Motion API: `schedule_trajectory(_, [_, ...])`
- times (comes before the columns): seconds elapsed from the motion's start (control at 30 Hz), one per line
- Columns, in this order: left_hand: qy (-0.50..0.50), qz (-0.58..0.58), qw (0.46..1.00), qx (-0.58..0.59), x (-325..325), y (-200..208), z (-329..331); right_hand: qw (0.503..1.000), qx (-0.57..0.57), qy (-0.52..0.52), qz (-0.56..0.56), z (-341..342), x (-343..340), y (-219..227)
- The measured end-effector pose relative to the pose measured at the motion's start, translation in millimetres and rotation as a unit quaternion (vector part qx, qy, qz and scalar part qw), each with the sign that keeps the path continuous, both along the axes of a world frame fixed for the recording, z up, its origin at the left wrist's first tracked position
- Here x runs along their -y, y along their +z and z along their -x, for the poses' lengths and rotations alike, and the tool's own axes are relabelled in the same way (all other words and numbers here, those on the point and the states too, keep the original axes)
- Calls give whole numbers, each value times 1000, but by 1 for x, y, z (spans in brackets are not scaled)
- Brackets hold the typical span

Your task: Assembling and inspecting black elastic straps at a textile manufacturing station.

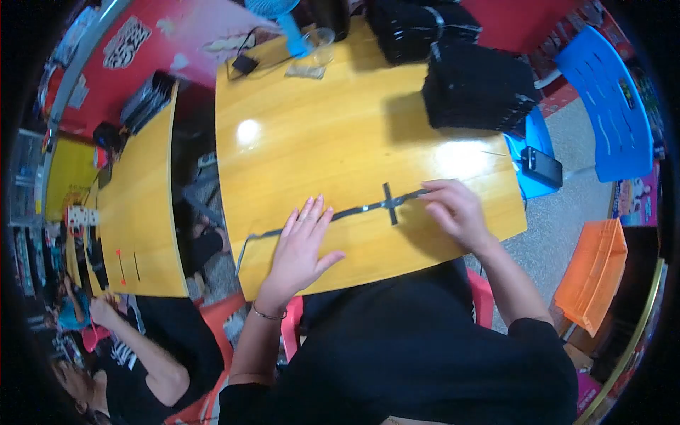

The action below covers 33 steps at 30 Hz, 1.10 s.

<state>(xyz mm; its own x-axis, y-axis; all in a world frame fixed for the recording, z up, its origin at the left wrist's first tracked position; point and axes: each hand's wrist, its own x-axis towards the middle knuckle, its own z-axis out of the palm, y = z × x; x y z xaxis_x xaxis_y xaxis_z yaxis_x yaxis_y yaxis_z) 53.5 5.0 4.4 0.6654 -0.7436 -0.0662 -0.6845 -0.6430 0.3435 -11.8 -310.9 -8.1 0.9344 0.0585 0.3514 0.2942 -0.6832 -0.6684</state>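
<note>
A long, thin dark strip (347, 213) runs across the near part of the yellow table (304, 142), with a grey tail bending toward the left edge. Black tape-like pieces (389, 204) form a cross on the strip, right of its middle. My left hand (303, 244) lies flat over the strip's left part, fingers stretched out. At the strip's right end, the thumb and fingers of my right hand (457, 212) are drawn together, pinching it. Whether the strip is a cord or a strap is too small to tell.
Stacks of black folded items (482, 85) stand at the far right. A blue fan (294, 35) and a clear cup (322, 44) are at the back. A phone (542, 168) rests on a blue chair; an orange crate (591, 273) stands right. Another person (142, 354) sits at the left table.
</note>
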Motion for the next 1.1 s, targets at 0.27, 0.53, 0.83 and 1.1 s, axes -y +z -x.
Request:
schedule_trajectory(0.27, [144, 425, 782, -431, 149, 27, -94, 865, 133, -349, -337, -61, 190, 26])
schedule_trajectory(0.53, [216, 333, 729, -558, 244, 17, -153, 808, -201, -250, -493, -94, 231, 30])
schedule_trajectory(0.83, [232, 346, 698, -583, 279, 25, -153, 724, -309, -145, -599, -100, 241, 33])
schedule_trajectory(1.1, [91, 453, 827, -319, 268, 30, -162, 908, -46, -233, -344, -90, 244, 47])
